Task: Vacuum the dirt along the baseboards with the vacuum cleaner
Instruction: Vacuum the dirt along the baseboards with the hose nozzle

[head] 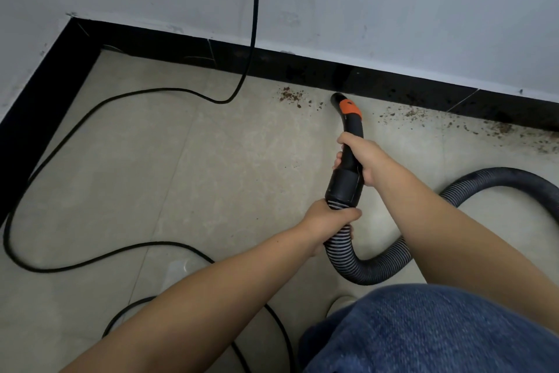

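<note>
A black vacuum nozzle [348, 118] with an orange collar points at the floor right in front of the black baseboard [272, 62]. My right hand [364, 157] grips the nozzle's black handle. My left hand [328, 218] grips the ribbed grey hose [378, 266] just below the handle's cuff. Brown dirt [290, 95] lies a little left of the nozzle tip. More dirt [496, 127] is scattered along the baseboard to the right. The floor strip right at the nozzle tip looks free of crumbs.
A black power cord [255, 24] hangs down the white wall and loops across the beige tiles [181, 161] on the left. The hose curves away to the right edge. My denim-clad knee [438, 333] fills the lower right. The room corner lies at far left.
</note>
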Demonstrator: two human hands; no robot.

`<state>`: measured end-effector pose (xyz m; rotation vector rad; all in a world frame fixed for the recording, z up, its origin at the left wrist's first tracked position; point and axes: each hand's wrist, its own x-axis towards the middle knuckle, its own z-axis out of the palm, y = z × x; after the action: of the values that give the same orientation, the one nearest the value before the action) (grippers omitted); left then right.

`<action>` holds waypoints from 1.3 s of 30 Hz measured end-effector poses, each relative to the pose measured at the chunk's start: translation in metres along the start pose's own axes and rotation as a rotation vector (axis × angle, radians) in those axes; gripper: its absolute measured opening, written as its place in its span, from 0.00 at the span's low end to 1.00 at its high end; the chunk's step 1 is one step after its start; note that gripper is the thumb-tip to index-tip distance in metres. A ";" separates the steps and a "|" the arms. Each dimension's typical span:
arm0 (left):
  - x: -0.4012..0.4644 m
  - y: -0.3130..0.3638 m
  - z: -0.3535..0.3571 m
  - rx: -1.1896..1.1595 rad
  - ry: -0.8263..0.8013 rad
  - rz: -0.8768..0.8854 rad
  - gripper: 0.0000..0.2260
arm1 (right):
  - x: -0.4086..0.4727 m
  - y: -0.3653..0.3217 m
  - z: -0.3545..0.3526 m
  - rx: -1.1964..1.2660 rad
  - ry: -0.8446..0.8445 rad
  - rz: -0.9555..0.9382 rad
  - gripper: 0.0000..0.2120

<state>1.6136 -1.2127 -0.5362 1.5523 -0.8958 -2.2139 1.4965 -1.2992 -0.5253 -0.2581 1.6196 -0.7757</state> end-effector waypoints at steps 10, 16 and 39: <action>-0.016 -0.027 0.003 -0.060 -0.046 -0.066 0.05 | -0.012 0.024 0.004 -0.079 -0.009 0.017 0.06; -0.017 -0.022 -0.003 -0.102 -0.013 -0.066 0.06 | -0.015 0.017 0.018 -0.100 -0.039 0.005 0.06; -0.020 -0.032 -0.005 -0.125 0.014 -0.073 0.06 | -0.015 0.025 0.026 -0.170 -0.052 -0.014 0.06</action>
<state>1.6295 -1.1782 -0.5428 1.5637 -0.6933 -2.2586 1.5309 -1.2806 -0.5289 -0.4084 1.6384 -0.6371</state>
